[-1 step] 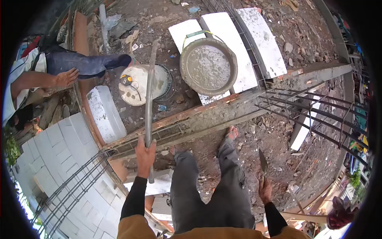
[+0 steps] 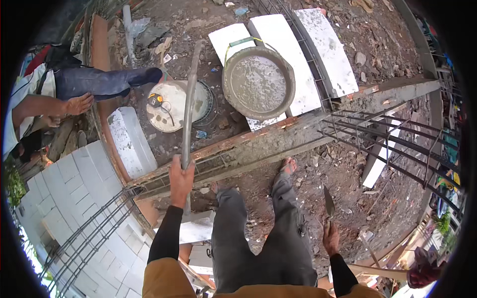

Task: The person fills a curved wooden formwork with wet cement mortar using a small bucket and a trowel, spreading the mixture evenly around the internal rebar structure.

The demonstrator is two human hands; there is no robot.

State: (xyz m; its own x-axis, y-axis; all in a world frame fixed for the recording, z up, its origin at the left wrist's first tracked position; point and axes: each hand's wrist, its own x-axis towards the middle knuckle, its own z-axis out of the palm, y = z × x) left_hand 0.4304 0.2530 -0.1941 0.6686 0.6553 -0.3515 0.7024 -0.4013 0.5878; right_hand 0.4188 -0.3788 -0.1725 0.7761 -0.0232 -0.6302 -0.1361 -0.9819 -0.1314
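My left hand (image 2: 182,180) is wrapped round the lower part of a long grey pole (image 2: 189,107), which stands nearly upright above the concrete-filled beam form (image 2: 253,149). In my right hand (image 2: 331,238), low by my right leg, is a pointed trowel (image 2: 329,201), blade up, its handle mostly hidden by the fingers. Beyond the form, a round bucket (image 2: 259,83) of wet grey mortar, with a green grip on its handle, rests on white blocks (image 2: 283,54). Left of it, a yellow and black tape measure (image 2: 155,100) lies on a pale round lid (image 2: 166,116).
At the left edge another person's hand (image 2: 79,104) rests near their bent leg. Rebar cages stick out at lower left (image 2: 92,233) and at right (image 2: 397,144). Stacked pale blocks (image 2: 74,193) fill the left side. Rubble covers the ground (image 2: 278,223) around my bare feet.
My left hand and the pole have moved slightly up, away from me. The other person's hand has shifted a little left and down. My right hand with the trowel stays nearly still.
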